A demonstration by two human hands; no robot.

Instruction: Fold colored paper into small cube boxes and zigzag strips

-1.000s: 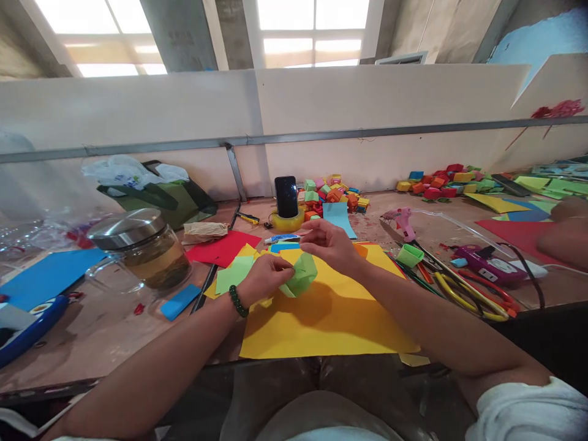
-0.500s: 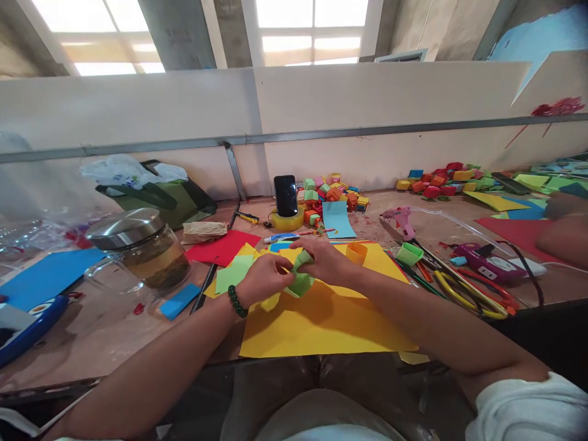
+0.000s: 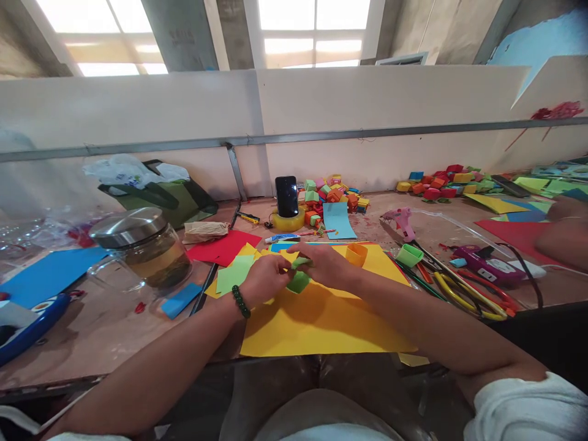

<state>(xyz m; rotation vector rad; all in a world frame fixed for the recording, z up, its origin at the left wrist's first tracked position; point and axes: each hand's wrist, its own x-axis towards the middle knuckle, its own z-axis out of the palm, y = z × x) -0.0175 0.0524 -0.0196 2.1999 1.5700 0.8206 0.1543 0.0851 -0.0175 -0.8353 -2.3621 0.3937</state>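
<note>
A small piece of light green paper is pinched between my two hands, bent into a folded shape. My left hand, with a dark green bead bracelet at the wrist, grips its left side. My right hand grips it from the right and above, its fingers hiding part of the fold. Beneath them lies a large yellow paper sheet. Just behind my right hand stands a folded orange paper piece. Flat light green paper lies to the left of my left hand.
A lidded glass jug stands at left. Behind are a phone on a tape roll and a pile of paper cubes. At right lie a pink glue gun, scissors and another person's hand.
The green paper has been tilted and folded over further between my fingers; less of its upright part shows. Both hands stay in nearly the same place.
</note>
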